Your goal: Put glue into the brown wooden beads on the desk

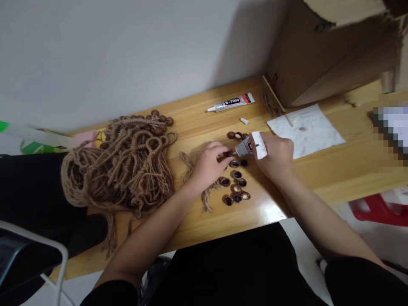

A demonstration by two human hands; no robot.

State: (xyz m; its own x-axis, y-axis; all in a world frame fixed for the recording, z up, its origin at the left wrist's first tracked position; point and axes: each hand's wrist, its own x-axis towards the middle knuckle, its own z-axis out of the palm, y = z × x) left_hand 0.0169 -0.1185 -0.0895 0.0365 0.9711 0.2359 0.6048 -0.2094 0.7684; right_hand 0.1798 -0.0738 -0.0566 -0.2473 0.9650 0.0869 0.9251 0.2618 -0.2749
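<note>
My right hand (276, 156) is closed around a glue tube (245, 147), its nozzle pointing left. The nozzle tip meets a small brown nutshell half (228, 154) pinched in the fingers of my left hand (208, 163); the fingers partly hide it. Several more hollow shell halves (237, 174) lie on the wooden table just below the tube, and a few brown shells (230, 135) sit above it. Beneath and beside my left hand lies a piece of brown twine (206, 199).
A large heap of knotted twine (134, 165) with brown balls (162, 123) lies to the left. A second glue tube (232, 102) and a white cap (244, 121) are behind my hands. White tissue (314, 131) and a cardboard box (318, 55) are on the right.
</note>
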